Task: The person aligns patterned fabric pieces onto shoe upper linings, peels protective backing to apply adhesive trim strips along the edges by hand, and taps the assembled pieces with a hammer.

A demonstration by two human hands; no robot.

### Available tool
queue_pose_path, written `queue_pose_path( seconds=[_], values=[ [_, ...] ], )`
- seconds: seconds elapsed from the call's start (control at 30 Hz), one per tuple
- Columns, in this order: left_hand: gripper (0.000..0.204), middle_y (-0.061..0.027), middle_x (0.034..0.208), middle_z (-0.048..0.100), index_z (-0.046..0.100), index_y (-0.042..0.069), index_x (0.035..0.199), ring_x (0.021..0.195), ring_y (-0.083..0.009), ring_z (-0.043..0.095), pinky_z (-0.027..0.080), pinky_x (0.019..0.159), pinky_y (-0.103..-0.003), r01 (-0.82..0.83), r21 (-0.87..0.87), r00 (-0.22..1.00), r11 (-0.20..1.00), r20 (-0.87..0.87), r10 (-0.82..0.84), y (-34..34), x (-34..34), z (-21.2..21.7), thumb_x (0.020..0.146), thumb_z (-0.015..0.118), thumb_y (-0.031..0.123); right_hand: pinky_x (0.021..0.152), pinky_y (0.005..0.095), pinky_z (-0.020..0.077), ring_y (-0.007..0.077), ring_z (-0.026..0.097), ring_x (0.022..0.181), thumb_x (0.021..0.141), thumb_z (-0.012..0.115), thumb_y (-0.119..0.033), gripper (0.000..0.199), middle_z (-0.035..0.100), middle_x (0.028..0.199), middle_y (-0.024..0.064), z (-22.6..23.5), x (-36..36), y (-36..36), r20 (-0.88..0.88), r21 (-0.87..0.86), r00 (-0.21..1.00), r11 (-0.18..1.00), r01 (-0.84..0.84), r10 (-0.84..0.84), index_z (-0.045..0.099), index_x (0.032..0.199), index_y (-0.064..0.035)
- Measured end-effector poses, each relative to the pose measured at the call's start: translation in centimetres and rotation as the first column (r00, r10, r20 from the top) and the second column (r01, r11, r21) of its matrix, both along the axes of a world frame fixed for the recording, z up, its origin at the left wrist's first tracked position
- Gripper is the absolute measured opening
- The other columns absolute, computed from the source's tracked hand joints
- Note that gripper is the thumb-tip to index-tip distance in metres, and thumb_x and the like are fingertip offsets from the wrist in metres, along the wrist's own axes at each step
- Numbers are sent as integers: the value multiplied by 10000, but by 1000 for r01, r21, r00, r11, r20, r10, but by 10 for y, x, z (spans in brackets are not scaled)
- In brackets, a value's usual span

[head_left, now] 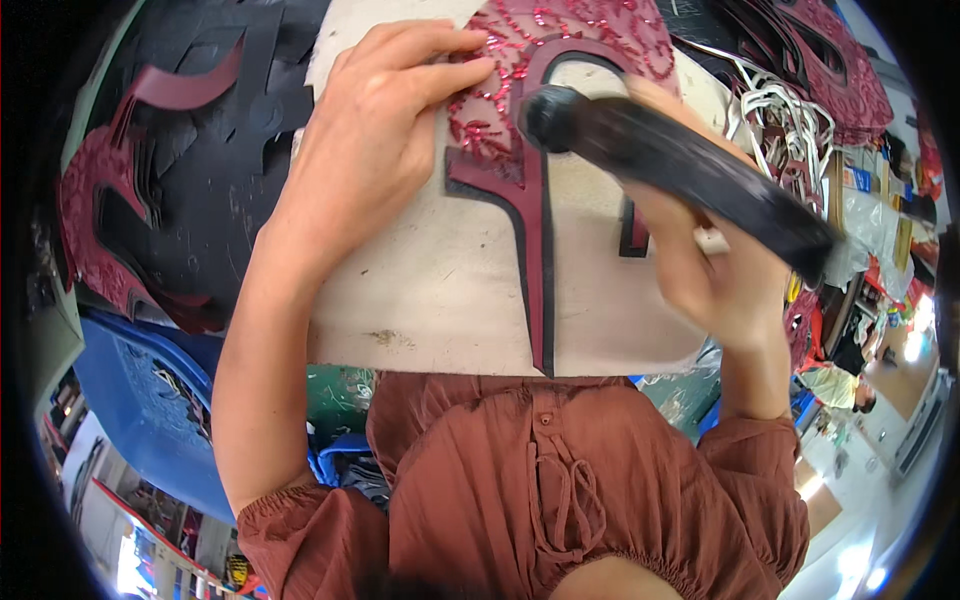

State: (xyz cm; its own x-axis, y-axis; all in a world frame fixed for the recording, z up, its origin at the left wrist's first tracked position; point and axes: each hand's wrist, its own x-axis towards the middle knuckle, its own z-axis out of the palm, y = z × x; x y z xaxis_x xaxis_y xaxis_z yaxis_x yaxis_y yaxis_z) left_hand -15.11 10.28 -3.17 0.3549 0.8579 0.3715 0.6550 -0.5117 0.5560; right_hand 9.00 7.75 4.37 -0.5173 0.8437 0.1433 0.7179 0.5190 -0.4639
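Observation:
A shoe upper piece [535, 220] in burgundy, with black edging and sheer fabric covered in red sequins, lies on a pale worn board [420, 300]. My left hand [375, 120] rests on the board, fingers stretched out, their tips at the left edge of the sequined part. My right hand [715, 270] is closed around a black hammer [680, 160], which is blurred and slants over the right side of the piece. The hammer covers part of the curved strip, and some of my right fingers are hidden behind it.
Burgundy cut pieces [110, 200] lie on a black surface at left, above a blue bin [150, 400]. White cords [785, 120] hang in a tangle at right, near more stacked burgundy pieces [840, 80]. A person [845, 388] is farther off at right.

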Motion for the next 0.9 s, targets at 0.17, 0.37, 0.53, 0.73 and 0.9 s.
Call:
queue_pose_path(
  seconds=[0.17,0.37,0.53,0.73,0.9],
  values=[
    [375,-99,1227,652,696,18,1124,1191,-297,569,425,1035,-369,48,-72,997,996,65,-43,0,-5,3,832,487,-92,623,271,516,147,628,682,817,672,48,412,710,946,108,1,-11,-9,62,-83,993,992,-93,98,661,1218,-47],
    [407,-143,1219,655,628,50,1265,1176,-252,595,415,1051,-330,76,-211,979,974,203,-33,14,-13,4,906,457,-35,537,380,513,305,638,611,766,743,-67,466,666,807,121,2,-41,0,65,-45,987,988,-147,150,669,1224,-112],
    [367,-139,1206,670,584,40,1318,1105,-189,629,445,1004,-302,8,-284,892,959,434,122,17,-5,-5,974,459,18,662,312,505,154,623,714,851,657,-4,293,693,907,108,13,-22,-9,-374,88,926,996,-17,49,668,1144,2],
    [345,-169,993,684,642,43,1207,888,-271,658,517,796,-362,-262,5,965,965,28,262,41,36,-6,867,671,92,579,317,511,236,651,587,801,706,-22,358,697,796,140,-17,3,-23,-55,19,997,999,47,-46,698,1155,-72],
    [264,-134,861,664,700,40,1084,748,-233,643,515,671,-329,-280,47,773,959,603,196,4,34,43,821,678,24,659,252,428,76,509,756,973,615,-178,246,619,923,11,-3,98,-35,-412,111,675,702,704,-612,638,1120,19]
  ],
)
